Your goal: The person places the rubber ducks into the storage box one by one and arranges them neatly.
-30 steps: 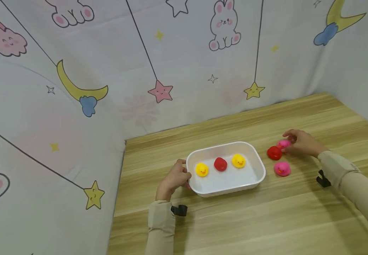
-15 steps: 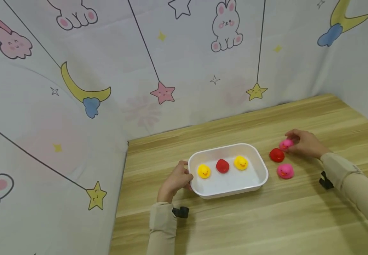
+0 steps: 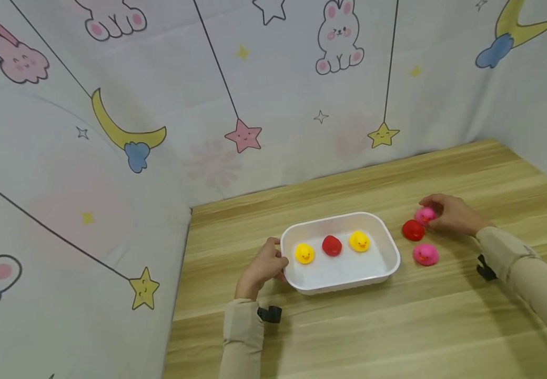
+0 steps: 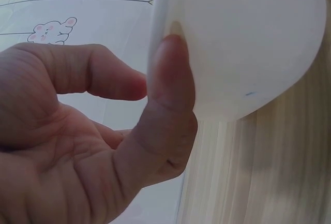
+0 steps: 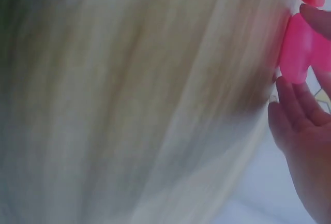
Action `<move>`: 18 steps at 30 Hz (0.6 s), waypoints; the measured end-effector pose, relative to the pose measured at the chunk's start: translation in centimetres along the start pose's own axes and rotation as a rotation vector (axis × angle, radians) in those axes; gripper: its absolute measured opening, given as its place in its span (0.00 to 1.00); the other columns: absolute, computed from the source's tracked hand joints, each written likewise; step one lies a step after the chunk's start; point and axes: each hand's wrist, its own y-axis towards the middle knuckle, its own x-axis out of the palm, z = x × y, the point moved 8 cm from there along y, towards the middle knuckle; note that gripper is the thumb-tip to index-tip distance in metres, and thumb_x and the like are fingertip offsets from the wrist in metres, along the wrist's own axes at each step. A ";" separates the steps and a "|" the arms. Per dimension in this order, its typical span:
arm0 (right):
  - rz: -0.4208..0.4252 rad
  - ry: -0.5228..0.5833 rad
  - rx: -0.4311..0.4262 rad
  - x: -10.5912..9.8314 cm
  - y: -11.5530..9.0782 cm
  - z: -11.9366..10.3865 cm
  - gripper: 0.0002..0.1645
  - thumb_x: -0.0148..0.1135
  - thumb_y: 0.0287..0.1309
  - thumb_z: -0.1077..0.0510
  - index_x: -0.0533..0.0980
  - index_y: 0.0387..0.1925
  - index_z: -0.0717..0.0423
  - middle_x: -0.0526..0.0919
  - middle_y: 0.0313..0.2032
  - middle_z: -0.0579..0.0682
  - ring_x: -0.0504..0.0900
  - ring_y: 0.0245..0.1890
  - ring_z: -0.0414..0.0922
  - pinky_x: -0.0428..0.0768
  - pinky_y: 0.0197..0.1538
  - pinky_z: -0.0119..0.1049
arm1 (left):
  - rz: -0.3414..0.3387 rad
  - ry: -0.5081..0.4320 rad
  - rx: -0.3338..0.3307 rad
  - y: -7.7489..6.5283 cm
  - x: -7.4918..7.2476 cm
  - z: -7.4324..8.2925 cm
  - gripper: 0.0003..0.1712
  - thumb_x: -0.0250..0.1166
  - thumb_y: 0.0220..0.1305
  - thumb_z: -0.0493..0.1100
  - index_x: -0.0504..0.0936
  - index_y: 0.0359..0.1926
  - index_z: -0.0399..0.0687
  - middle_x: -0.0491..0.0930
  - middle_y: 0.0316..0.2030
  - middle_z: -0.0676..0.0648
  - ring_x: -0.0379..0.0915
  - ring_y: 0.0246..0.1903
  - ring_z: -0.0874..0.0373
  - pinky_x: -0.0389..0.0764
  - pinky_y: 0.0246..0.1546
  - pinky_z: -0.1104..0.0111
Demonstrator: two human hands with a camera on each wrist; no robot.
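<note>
A white plastic tray (image 3: pixel 342 273) stands on the table, holding a yellow rubber duck (image 3: pixel 304 253) at left, a red duck (image 3: pixel 332 246) in the middle and another yellow duck (image 3: pixel 360 241) at right. My left hand (image 3: pixel 262 267) pinches the tray's left rim, thumb and fingers on either side of its wall (image 4: pixel 243 43). Right of the tray, my right hand (image 3: pixel 454 213) holds a pink rubber duck (image 3: pixel 425 215) between thumb and fingers; the right wrist view shows this pink duck (image 5: pixel 296 50) partly. A red duck (image 3: pixel 413 230) sits right beside it.
A second pink duck (image 3: pixel 425 254) lies nearer the front, below the red one. The wooden table (image 3: pixel 349 337) meets a printed white cloth (image 3: pixel 283 158) at the back and on the left. Each wrist carries a small black camera mount (image 3: pixel 270 314).
The head view has shifted slightly, moving the scene a little rightward. The pink duck under my right hand shows more of its face now. My left hand stays on the tray rim.
</note>
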 end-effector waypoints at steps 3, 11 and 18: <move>-0.007 -0.018 -0.004 0.1 0.1 -0.1 0.33 0.76 0.48 0.63 0.74 0.55 0.71 0.81 0.46 0.63 0.77 0.46 0.57 0.78 0.48 0.39 | 0.002 0.001 -0.002 0.0 0.0 0.0 0.35 0.54 0.57 0.25 0.56 0.66 0.23 0.72 0.35 0.36 0.77 0.20 0.50 0.88 0.23 0.57; -0.025 0.022 -0.036 -0.1 0.4 -2.0 0.34 0.70 0.52 0.66 0.70 0.60 0.72 0.76 0.56 0.73 0.74 0.58 0.69 0.73 0.62 0.65 | 0.004 0.005 0.001 0.2 0.0 -0.2 0.35 0.54 0.57 0.25 0.55 0.66 0.23 0.74 0.36 0.34 0.77 0.20 0.52 0.88 0.23 0.58; 0.000 0.032 -0.083 -1.2 0.9 -4.5 0.34 0.70 0.53 0.67 0.70 0.61 0.72 0.77 0.57 0.71 0.74 0.58 0.66 0.73 0.63 0.62 | 0.007 0.012 -0.001 0.2 -0.2 -0.2 0.35 0.54 0.57 0.25 0.56 0.66 0.23 0.71 0.33 0.40 0.77 0.20 0.50 0.88 0.23 0.58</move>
